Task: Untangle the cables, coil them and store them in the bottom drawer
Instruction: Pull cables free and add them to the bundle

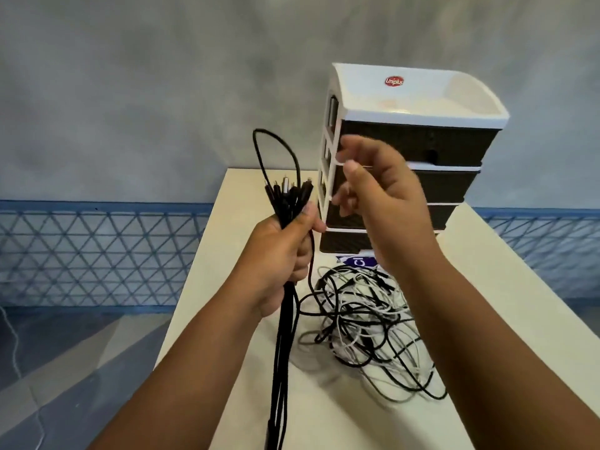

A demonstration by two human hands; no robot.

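My left hand grips a bundle of black cables. Their plug ends stick up above my fist and one loop arcs higher; the strands hang down past the table's front edge. My right hand is raised in front of the drawer unit, fingers loosely curled, holding nothing that I can see. A tangle of black and white cables lies on the table below it. The unit is white with several dark drawers; the bottom drawer is closed.
The cream table is small, with edges near on the left and right. A blue and white label lies by the foot of the drawer unit. A grey wall with a blue lattice band stands behind. A thin white cord trails on the floor at far left.
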